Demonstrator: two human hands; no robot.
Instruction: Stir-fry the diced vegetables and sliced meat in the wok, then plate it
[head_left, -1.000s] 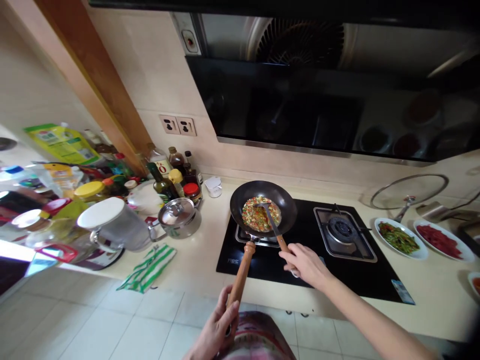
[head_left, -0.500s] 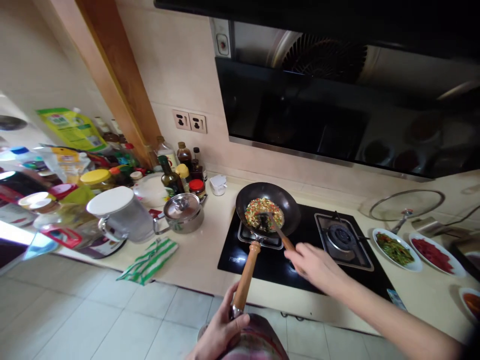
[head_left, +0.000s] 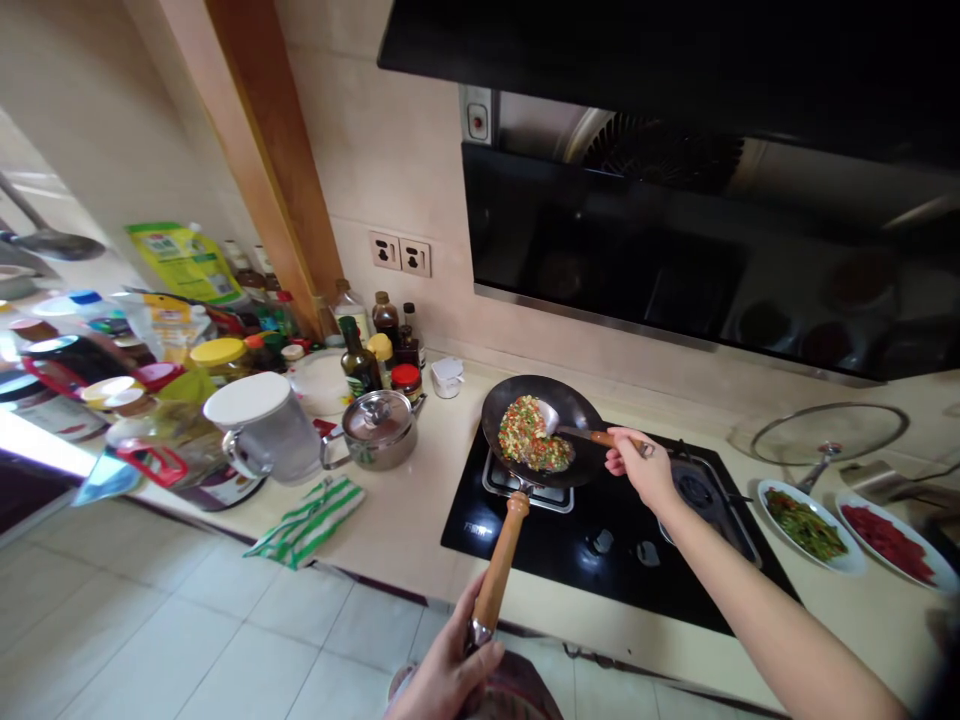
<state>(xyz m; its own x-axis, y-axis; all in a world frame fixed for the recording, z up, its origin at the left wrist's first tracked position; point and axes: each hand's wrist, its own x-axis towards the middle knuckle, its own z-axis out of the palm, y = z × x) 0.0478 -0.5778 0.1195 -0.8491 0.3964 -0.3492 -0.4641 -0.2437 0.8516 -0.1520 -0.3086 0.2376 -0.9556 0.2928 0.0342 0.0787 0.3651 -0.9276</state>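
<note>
My left hand (head_left: 450, 655) is closed around the end of the wooden handle (head_left: 501, 560) of a dark wok (head_left: 581, 410), which sits on the left burner. In my right hand (head_left: 637, 465) is the wooden handle of a metal spatula (head_left: 577, 432). Its shiny head is in the wok, against a heap of finely chopped red, green and pale food (head_left: 529, 440). The heap lies in the left and front part of the wok, and part of the spatula's head is hidden in it.
Right of the black stove (head_left: 551, 545) stand plates of green vegetables (head_left: 806, 525) and red slices (head_left: 889, 540), with a glass lid (head_left: 829, 435) behind. On the left are a lidded pot (head_left: 380, 430), a striped cloth (head_left: 307, 520), a pitcher (head_left: 266, 430) and several bottles. A range hood (head_left: 600, 250) hangs above.
My right hand has moved up and to the right, bringing the spatula nearly level with its head turned. The food is heaped further left. My left hand keeps its hold; the view has shifted.
</note>
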